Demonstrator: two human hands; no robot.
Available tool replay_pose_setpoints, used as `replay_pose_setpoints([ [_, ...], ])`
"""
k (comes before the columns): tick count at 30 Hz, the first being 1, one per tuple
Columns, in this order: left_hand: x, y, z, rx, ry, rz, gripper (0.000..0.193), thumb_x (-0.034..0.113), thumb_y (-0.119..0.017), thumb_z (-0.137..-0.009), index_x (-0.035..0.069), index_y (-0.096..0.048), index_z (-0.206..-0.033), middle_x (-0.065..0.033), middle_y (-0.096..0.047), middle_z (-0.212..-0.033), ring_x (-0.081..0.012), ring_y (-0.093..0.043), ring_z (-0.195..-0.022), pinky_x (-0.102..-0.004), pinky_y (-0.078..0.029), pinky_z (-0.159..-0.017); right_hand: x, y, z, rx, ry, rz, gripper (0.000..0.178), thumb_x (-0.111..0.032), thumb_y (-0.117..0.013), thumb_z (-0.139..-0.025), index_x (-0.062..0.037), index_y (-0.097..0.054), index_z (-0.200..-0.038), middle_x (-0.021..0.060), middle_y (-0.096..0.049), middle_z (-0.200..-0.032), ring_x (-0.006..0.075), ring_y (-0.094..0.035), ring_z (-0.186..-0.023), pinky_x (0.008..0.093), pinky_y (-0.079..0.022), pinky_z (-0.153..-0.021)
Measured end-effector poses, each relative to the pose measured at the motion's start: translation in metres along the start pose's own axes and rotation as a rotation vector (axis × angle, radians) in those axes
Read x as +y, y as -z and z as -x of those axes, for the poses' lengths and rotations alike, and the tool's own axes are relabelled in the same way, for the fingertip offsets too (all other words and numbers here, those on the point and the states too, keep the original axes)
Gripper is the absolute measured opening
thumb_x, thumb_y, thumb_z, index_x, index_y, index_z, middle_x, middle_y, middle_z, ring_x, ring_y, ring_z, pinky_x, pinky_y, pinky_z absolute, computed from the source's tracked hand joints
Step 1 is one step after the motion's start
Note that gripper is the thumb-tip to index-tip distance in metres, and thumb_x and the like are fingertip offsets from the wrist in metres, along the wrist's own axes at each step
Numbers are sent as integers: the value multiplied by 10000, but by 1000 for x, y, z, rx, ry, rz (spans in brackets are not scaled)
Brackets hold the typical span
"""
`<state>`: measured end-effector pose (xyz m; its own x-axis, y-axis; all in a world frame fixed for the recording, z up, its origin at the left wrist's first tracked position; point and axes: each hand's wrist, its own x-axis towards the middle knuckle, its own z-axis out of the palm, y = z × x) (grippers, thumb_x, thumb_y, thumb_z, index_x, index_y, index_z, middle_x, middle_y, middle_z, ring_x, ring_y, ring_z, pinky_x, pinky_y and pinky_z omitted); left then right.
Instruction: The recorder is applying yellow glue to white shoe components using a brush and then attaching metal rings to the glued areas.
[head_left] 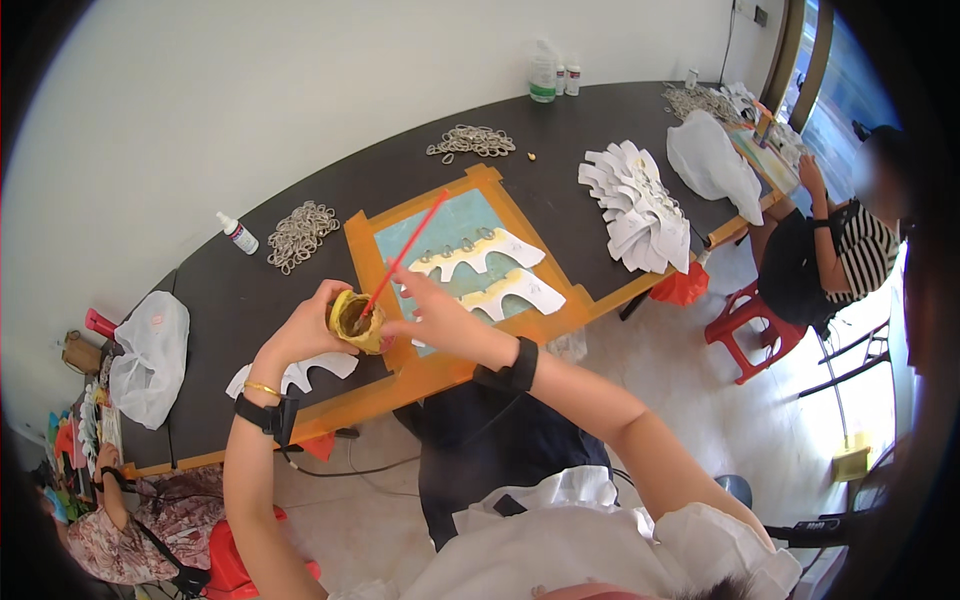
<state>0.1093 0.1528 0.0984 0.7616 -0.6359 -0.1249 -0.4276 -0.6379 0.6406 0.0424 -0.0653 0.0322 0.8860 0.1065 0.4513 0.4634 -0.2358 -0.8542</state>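
Observation:
My left hand (303, 328) is wrapped round a small cup (343, 305) with a yellow, crusted rim, tilted so its brownish inside shows. A long thin red stick (412, 240) stands in the cup, slanting up to the right; its lower end is hidden. My right hand (445, 318) grips the stick between the fingers just above the cup. Beyond it, two white arched cutouts lie on a teal mat; the upper cutout (515, 245) bears a row of metal rings along its yellow-coated edge, the lower cutout (540, 292) has a yellow-coated edge too.
Orange tape (358, 245) borders the mat. Piles of metal rings (303, 232) lie on the dark table, with a white spray bottle (238, 234) at left. Stacked white cutouts (640, 215) and a plastic bag (712, 165) lie right. Another person (830, 230) sits at far right, one at lower left.

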Motion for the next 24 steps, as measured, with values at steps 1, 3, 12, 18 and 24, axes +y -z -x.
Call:
replay_pose_setpoints([
  [1,1,-3,2,-15,-2,-1,795,88,-878,-548,73,-432,-1206,-71,-608,-1091,-180,-600,-1028,-302,-470,-909,4,-4,3,-30,83,110,797,-190,-765,-725,-6,-344,-1376,240,-548,-1143,367,-528,-1075,425,-455,-898],
  [3,1,-8,5,83,9,-29,795,89,-879,-548,66,-427,-1202,-71,-601,-1080,-169,-596,-1018,-301,-469,-910,10,-14,3,-122,44,104,988,-166,-802,-644,-5,-229,-1432,278,-514,-1182,428,-477,-1109,456,-418,-941],
  [12,57,-18,50,215,-91,227,801,-7,-814,-642,33,-417,-1337,-111,-530,-1284,-172,-613,-1008,-310,-528,-803,-28,6,22,-53,138,-2,1006,-135,-823,-622,-85,-268,-1461,174,-485,-1157,365,-418,-1131,404,-378,-994],
  [18,86,-10,69,233,-148,185,736,100,-834,-659,36,-499,-1312,-68,-625,-1114,-134,-624,-869,-253,-497,-711,-57,33,37,-104,262,-146,858,-125,-789,-689,-92,-356,-1428,140,-457,-1182,281,-462,-1121,367,-451,-928],
  [24,113,1,72,176,-166,-32,668,220,-877,-611,14,-607,-1186,-89,-669,-951,-118,-620,-694,-235,-494,-594,-74,57,48,-196,171,-13,821,-58,-800,-687,-68,-389,-1397,102,-441,-1273,224,-465,-1224,343,-391,-1032],
])
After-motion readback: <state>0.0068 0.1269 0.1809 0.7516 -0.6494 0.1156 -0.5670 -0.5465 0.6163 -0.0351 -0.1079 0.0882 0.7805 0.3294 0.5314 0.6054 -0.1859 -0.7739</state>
